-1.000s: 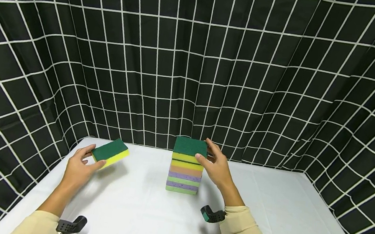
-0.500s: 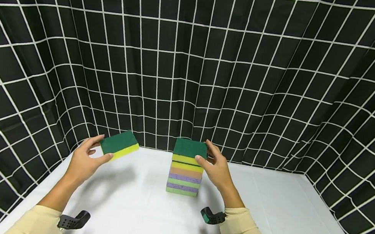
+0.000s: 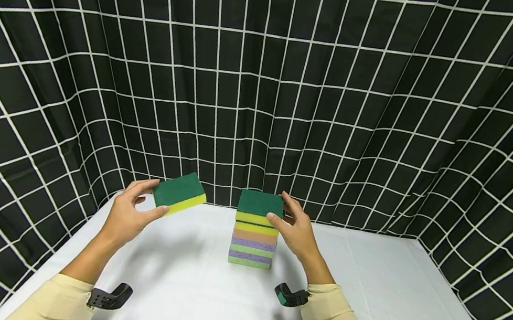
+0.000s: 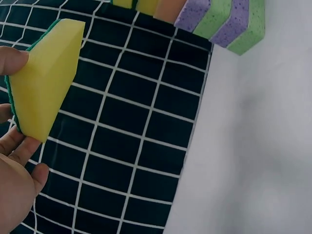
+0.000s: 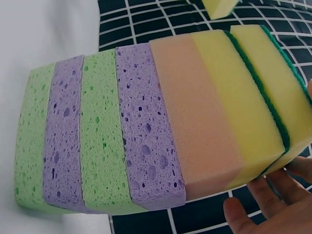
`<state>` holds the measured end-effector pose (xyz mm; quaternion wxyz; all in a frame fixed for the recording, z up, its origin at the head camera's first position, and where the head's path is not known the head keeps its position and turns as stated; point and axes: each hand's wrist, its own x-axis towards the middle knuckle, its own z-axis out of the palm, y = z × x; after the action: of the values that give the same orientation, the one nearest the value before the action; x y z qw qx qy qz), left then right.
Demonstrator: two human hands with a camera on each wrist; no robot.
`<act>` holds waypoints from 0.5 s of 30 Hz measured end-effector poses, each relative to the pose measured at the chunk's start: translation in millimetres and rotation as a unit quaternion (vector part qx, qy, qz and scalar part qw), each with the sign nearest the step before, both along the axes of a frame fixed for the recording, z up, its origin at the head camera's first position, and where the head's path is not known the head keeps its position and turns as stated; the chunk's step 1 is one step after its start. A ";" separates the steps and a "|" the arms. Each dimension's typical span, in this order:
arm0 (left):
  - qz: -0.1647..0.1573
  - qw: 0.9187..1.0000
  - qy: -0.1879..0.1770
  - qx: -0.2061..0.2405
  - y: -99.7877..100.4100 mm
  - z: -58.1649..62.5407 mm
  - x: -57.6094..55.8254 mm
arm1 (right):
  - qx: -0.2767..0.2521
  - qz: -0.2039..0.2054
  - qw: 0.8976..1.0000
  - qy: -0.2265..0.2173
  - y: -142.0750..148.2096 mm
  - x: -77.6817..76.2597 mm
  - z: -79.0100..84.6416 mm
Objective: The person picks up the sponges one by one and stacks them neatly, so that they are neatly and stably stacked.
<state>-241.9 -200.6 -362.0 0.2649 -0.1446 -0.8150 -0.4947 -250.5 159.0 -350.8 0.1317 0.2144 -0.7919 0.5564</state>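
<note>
My left hand [image 3: 129, 214] pinches a scrub sponge [image 3: 180, 191], green on top and yellow beneath, by its left end with thumb and fingers. It is held tilted above the table, left of a sponge stack [image 3: 252, 248]. In the left wrist view the held sponge [image 4: 51, 73] shows its yellow underside. At the stack's right side, my right hand [image 3: 298, 233] grips the topmost green-and-yellow scrub sponge [image 3: 261, 203], thumb at the front and fingers behind. Under that lie another yellow one, an orange layer [image 5: 195, 112], then purple [image 5: 148, 126] and light green [image 5: 102, 131] porous sponges.
A white-covered table [image 3: 366, 278] carries the stack. Black curtain [image 3: 338, 111] with a white grid rises behind and at both sides. Dark camera mounts [image 3: 110, 296] sit on both wrists.
My left hand has moved up and to the right with its scrub sponge, closer to the stack. The right hand and the stack have stayed in place.
</note>
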 end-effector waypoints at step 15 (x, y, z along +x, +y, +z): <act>-0.050 0.999 0.006 0.015 22.7 11.2 -2.2 | -0.003 0.000 1.000 -0.005 -0.2 1.2 0.1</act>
<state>-244.2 -177.9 -350.8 0.2469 -0.1847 -0.7976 -0.5184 -249.3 158.9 -350.8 0.1278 0.2113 -0.7909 0.5599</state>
